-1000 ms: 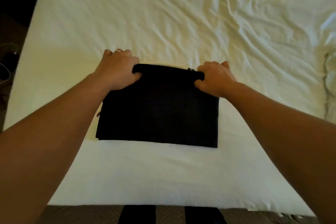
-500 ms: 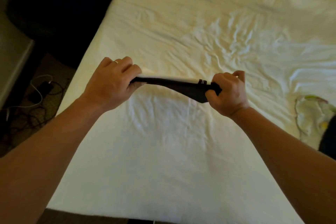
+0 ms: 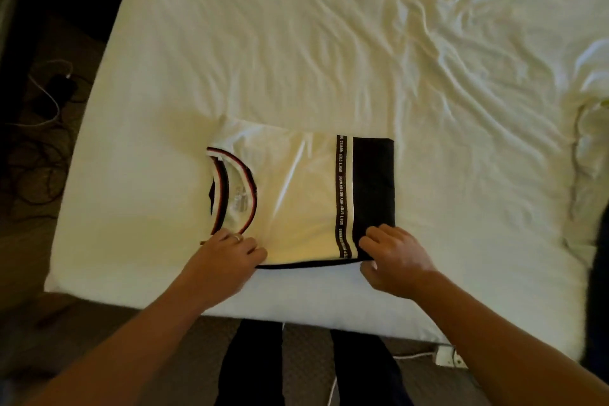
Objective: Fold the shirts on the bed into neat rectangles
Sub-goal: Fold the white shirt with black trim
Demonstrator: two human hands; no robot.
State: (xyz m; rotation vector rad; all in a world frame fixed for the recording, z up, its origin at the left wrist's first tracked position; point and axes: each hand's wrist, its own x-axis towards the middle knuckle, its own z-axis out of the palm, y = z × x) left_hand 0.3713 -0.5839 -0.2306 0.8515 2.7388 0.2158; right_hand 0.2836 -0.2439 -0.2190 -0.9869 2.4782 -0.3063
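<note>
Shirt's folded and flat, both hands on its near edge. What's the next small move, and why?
Probably let go and smooth it: the shirt already lies as a rectangle on the bed, with the left hand and right hand only at its near corners.

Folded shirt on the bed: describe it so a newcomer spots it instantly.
Start at the white bed and go to its near edge, just beyond both hands. The folded shirt lies flat there as a rectangle. It stands out by its red-and-black collar at the left and a black band with white lettering at the right.
</note>
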